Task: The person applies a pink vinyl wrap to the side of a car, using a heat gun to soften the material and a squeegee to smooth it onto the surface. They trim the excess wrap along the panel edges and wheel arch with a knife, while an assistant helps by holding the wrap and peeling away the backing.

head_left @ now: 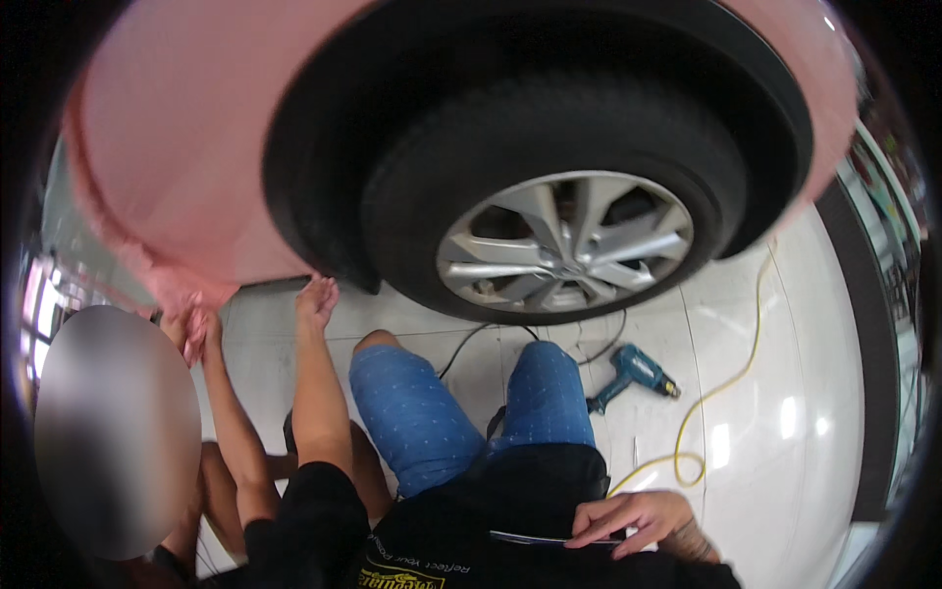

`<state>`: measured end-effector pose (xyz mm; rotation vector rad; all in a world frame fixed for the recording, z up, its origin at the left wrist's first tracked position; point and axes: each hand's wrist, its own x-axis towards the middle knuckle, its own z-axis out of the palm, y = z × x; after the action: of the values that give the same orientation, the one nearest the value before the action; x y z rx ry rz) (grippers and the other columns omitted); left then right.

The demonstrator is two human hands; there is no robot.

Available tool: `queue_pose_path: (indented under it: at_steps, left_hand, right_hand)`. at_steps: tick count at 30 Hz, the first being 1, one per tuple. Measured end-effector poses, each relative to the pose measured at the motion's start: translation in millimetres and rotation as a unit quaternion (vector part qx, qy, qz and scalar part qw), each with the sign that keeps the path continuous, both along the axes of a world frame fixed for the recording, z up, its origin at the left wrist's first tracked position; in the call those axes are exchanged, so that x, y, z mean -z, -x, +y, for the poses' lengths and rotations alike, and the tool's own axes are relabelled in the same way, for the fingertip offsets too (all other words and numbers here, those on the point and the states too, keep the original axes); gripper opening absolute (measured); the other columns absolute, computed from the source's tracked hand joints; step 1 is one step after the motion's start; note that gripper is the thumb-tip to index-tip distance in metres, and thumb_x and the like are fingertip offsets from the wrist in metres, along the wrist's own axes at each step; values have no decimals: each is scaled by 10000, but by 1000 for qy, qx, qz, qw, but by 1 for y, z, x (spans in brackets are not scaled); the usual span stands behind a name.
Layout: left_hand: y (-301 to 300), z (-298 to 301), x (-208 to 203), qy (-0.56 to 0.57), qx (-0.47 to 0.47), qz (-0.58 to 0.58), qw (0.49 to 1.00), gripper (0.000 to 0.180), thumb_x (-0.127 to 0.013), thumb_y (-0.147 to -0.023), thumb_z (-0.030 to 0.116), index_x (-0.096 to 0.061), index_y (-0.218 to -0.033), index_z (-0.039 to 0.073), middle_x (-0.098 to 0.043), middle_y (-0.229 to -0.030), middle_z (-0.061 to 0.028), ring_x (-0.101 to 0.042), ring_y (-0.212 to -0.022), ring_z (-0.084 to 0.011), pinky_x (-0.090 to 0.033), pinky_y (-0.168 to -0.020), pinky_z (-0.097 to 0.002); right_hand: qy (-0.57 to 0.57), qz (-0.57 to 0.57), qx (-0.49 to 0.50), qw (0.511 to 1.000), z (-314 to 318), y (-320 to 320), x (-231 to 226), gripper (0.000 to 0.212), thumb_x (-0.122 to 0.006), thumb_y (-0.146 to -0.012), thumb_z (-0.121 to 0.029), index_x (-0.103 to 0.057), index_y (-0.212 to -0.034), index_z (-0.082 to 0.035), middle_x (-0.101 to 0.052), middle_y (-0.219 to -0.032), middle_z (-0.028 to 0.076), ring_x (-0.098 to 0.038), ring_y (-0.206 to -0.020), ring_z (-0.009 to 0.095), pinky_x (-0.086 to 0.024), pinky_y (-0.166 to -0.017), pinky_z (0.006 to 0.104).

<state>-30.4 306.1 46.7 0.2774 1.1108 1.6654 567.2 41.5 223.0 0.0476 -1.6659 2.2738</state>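
White glossy floor tiles under a silver-spoked, black-tyred wheel. Pink, wrinkle-edged film at left. Left hand at film's lower edge: fingers curled, grip unclear. Right hand, near: fingers pinching a slim, strip-like tool. Likely step: edge work; next probably calls for steady pressure.

Flr shows brt glare, edges v. dk.

Pale tiled floor — glossy, bright reflections; dark border rightward
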Motion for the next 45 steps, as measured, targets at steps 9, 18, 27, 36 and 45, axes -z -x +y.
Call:
queue_pose_path:
  at_steps: [9, 18, 27, 36, 45]
  left_hand:
    - [30, 30, 38, -13, 85, -64, 994, 116, -639, -833, 74, -573, -906, 12, -590, -909, -84, -555, -831, -209, -486, -742, -328]
    - [64, 5, 30, -28, 47, -48, 997, 161, -594, -876, 172, -601, -935, 22, -581, -864, -87, -554, -819, -218, -473, -721, -336]
    - [-25, 23, 13, -42, 53, -46, 997, 138, -621, -887, 213, -576, -991, 136, -551, -734, -8, -543, -667, -152, -463, -556, -260]
    - [-46, 2, 5, -86, -84, -24, 992, 141, -576, -920, 209, -540, -815, 122, -452, -698, 21, -438, -593, -131, -398, -572, -276]
    - [-86, -16, -58, -54, -151, 180, 970, 276, -538, -917, 132, -467, -653, 98, -398, -574, 23, -376, -476, -90, -299, -449, -246]
  right_hand:
    - [-19, 367, 1, 930, 34, 62, -44, 532, -700, -838, -310, -529, -1233, 3, -487, -939, 94, -496, -720, 141, -410, -554, 251]
    - [-125, 337, -90, 929, 40, 47, -103, 398, -651, -876, -258, -575, -1118, 49, -527, -1014, 170, -589, -750, 277, -492, -555, 339]
    - [-172, 20, -30, 984, 47, 45, -128, 328, -708, -818, -173, -539, -1048, -10, -525, -903, 111, -568, -665, 235, -442, -525, 328]
    - [-11, -218, -191, 957, 100, 74, -48, 503, -713, -829, -262, -411, -1169, -47, -558, -806, 29, -545, -593, 113, -433, -513, 244]
    - [-118, -277, 288, 909, 284, 371, 92, 452, -491, -915, -444, -606, -886, -8, -633, -762, 111, -596, -641, 203, -467, -618, 392]
